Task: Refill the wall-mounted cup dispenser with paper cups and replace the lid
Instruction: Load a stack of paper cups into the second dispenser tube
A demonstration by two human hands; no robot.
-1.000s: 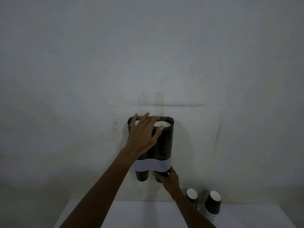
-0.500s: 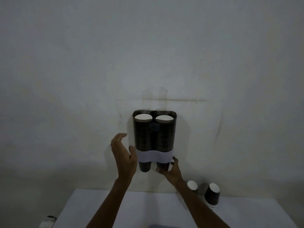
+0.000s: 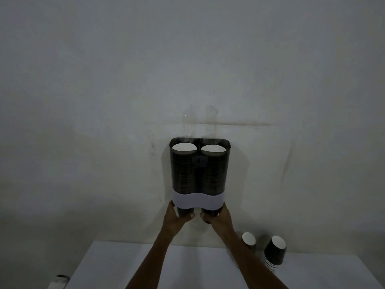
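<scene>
Dispenser looks full; my hands, left and right, cup the bottom cups, so I steady both stacks evenly.

Cup dispenser on wall, above worktop; 2 cup columns inside, side by side. 2 cup stacks on worktop, lower right of dispenser.

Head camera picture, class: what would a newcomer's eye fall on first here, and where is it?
First, the dark twin-tube cup dispenser on the pale wall at centre, its top open with two white cup mouths showing and no lid on it. Next, the left hand and right hand cupping the cups that stick out below its white band. Last, spare cup stacks on the white table, lower right.
</scene>
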